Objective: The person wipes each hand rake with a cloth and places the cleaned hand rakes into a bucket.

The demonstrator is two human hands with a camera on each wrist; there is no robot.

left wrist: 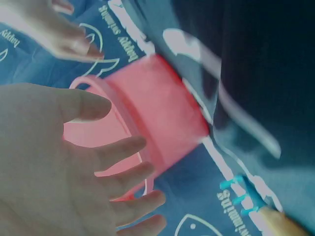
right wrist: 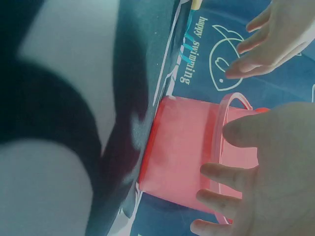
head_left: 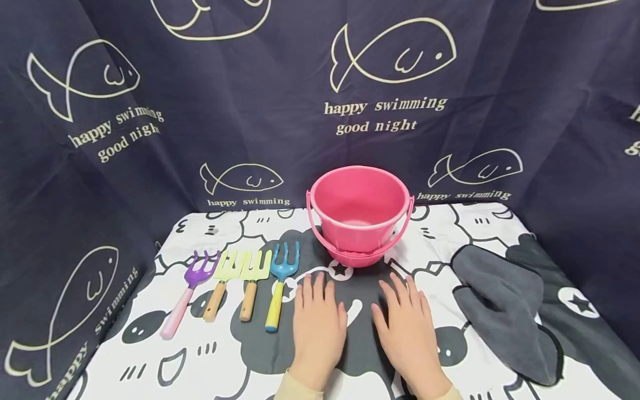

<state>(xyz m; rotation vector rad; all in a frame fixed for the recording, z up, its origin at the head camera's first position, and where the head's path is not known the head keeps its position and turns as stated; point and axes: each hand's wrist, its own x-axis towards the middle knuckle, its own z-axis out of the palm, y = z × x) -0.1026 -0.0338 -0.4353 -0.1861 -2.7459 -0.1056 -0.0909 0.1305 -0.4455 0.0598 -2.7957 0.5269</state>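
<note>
A pink bucket (head_left: 357, 222) stands upright at the back of the table, its handle hanging down in front. My left hand (head_left: 318, 333) is on the cloth before it, palm down with the fingers extended. Beside it, to the right, my right hand (head_left: 407, 336) lies the same way, holding nothing. Both wrist views show the bucket beyond the spread fingers. Left of my left hand is a blue hand fork (head_left: 283, 283) with a yellow handle. Further left lie two pale green forks, one (head_left: 254, 283) nearer and one (head_left: 223, 280) farther, and a purple fork (head_left: 192, 289) with a pink handle.
A dark grey folded cloth (head_left: 505, 311) lies on the right side of the table. The patterned black-and-white tablecloth (head_left: 200, 366) covers the surface. A navy curtain (head_left: 300, 111) printed with fish hangs behind the bucket and along both sides.
</note>
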